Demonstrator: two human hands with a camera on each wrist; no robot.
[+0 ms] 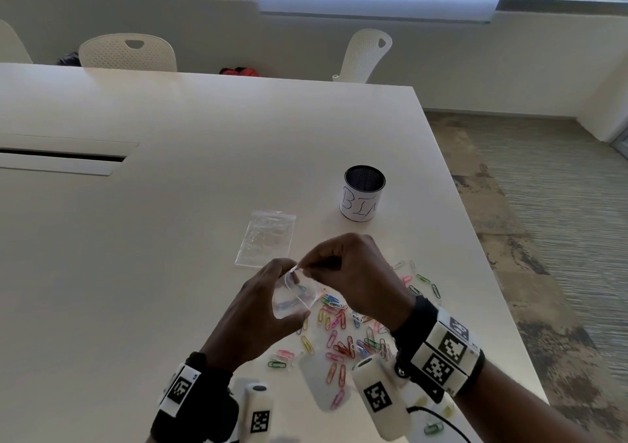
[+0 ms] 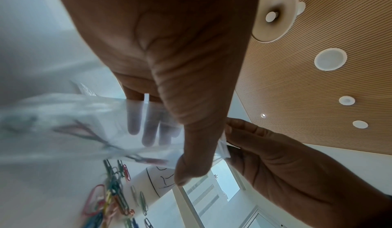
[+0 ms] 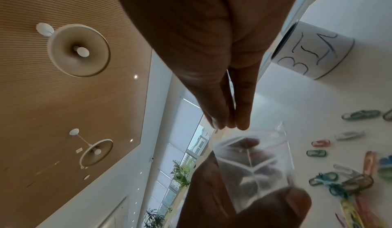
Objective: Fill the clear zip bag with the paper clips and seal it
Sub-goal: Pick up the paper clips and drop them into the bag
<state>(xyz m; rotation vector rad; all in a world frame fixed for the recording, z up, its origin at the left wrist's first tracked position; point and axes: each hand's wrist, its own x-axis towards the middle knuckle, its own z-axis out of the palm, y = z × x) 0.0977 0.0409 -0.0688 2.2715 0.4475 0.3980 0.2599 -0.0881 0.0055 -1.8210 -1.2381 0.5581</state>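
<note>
Both hands' fingers hold the zip bag [image 1: 293, 298] — seemingly open (few clips inside).

Clear zip bag [image 1: 293, 298] raised above scattered paper clips [image 1: 343, 342].

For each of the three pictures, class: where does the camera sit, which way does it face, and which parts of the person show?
Head: worn high, faces down at the table; both hands and wrist bands show.
Left wrist: looks along the left hand holding the zip bag; ceiling behind.
Right wrist: looks along the right hand toward the bag.
All three share the bag, the paper clips and the bin.
</note>
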